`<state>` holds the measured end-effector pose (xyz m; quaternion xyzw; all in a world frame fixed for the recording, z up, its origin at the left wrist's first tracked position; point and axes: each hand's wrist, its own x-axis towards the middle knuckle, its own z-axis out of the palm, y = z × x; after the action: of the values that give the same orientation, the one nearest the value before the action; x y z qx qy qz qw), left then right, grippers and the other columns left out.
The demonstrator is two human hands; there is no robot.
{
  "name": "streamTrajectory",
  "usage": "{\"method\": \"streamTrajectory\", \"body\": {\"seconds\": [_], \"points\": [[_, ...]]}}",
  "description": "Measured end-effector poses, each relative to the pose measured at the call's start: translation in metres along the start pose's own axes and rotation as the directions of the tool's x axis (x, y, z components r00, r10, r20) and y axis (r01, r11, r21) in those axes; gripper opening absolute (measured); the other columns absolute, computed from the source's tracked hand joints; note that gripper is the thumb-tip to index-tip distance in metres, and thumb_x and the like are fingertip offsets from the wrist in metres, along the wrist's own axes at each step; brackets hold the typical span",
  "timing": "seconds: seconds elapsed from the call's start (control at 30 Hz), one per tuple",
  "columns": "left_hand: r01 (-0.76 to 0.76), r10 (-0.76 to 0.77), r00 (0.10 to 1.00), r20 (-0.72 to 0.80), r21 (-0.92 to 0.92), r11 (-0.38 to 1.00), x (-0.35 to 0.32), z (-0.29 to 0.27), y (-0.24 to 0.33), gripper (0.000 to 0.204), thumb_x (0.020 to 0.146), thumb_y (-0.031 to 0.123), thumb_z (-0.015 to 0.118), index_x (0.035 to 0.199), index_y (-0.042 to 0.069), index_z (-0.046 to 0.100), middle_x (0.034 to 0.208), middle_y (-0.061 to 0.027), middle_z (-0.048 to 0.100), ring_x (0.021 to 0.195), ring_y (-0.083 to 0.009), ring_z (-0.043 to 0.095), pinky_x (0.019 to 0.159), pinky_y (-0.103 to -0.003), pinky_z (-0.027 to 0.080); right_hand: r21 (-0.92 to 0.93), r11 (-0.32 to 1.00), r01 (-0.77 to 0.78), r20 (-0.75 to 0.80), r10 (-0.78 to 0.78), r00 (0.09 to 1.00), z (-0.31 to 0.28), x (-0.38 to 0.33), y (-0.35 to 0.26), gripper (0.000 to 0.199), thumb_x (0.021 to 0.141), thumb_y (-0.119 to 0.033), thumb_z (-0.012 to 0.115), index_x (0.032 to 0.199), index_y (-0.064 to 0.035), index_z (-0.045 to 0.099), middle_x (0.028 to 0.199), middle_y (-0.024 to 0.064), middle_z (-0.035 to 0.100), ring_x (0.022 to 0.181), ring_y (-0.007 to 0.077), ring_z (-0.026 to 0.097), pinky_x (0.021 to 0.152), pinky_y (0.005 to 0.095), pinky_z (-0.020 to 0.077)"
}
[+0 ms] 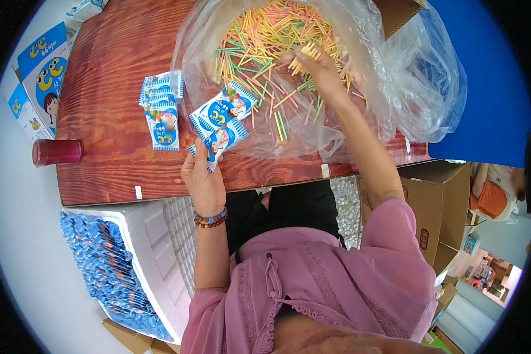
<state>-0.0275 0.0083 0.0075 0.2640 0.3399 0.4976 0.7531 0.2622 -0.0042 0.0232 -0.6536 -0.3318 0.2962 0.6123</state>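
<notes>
My left hand (205,183) is closed on a couple of small blue-and-white packets (223,112), which overlap and fan out over the table's near side. My right hand (324,76) reaches into a big clear plastic bag (197,53), its fingers closed round a small bunch of yellowish sticks (305,58). Below and beyond that hand lies a heap of thin yellow, pink and green sticks (277,26), with looser ones scattered toward me. Left of the held packets, more packets of the same kind lie in an overlapping pile (163,121) on the reddish wooden table (106,112).
A dark red cup (58,152) stands at the table's left edge, near printed blue-and-white boxes (44,76). Below the table, a white foam box (153,265) holds many blue packets (109,265). Cardboard boxes (422,206) stand at right; another person (494,192) is beyond.
</notes>
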Motion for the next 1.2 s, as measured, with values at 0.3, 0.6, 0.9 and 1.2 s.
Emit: {"method": "streamTrajectory", "body": {"seconds": [0.3, 0.6, 0.9, 1.2], "points": [[0.015, -0.015, 1.0, 0.01, 0.002, 1.0, -0.001, 0.006, -0.001, 0.018, 0.096, 0.017, 0.056, 0.102, 0.002, 0.064, 0.099, -0.0027, 0.067, 0.087, -0.0091, 0.062, 0.073, -0.026, 0.046, -0.513, 0.705, 0.49, 0.285, -0.398, 0.872, -0.005, -0.002, 0.039, 0.016, 0.098, -0.016, 0.047, 0.105, -0.0046, 0.056, 0.098, 0.0064, 0.065, 0.1, 0.0177, 0.058, 0.096, 0.0315, 0.0396], [-0.006, 0.01, 0.997, 0.072, -0.052, 0.999, 0.005, 0.011, -0.009, 0.019, 0.097, 0.018, 0.055, 0.098, 0.002, 0.065, 0.097, -0.0027, 0.067, 0.089, -0.0088, 0.061, 0.079, -0.025, 0.046, 0.502, 0.861, 0.081, 0.061, -0.129, 0.99, 0.024, -0.032, -0.029, 0.021, 0.099, -0.009, 0.039, 0.109, 0.0028, 0.052, 0.11, 0.0164, 0.063, 0.112, 0.0289, 0.056, 0.106, 0.0398, 0.0358], [-0.05, 0.073, 0.99, 0.124, -0.176, 0.983, 0.01, 0.03, -0.022, 0.02, 0.097, 0.015, 0.052, 0.101, -0.002, 0.062, 0.103, -0.0058, 0.067, 0.093, -0.0124, 0.062, 0.086, -0.029, 0.048, 0.874, 0.471, 0.124, -0.07, -0.131, 0.989, 0.092, -0.084, -0.069, 0.024, 0.099, -0.017, 0.039, 0.112, 0.0018, 0.046, 0.123, 0.0263, 0.053, 0.124, 0.0359, 0.046, 0.109, 0.0456, 0.0322], [-0.128, 0.139, 0.99, 0.038, -0.209, 0.969, 0.006, 0.034, -0.022, 0.016, 0.096, 0.014, 0.054, 0.1, 0.001, 0.063, 0.102, -0.0037, 0.066, 0.092, -0.0117, 0.061, 0.085, -0.03, 0.048, 0.824, 0.518, 0.228, -0.185, -0.134, 0.974, 0.122, -0.1, -0.058, 0.035, 0.098, -0.018, 0.039, 0.123, 0.0072, 0.041, 0.122, 0.0243, 0.054, 0.121, 0.0329, 0.049, 0.105, 0.0441, 0.0355]]}}
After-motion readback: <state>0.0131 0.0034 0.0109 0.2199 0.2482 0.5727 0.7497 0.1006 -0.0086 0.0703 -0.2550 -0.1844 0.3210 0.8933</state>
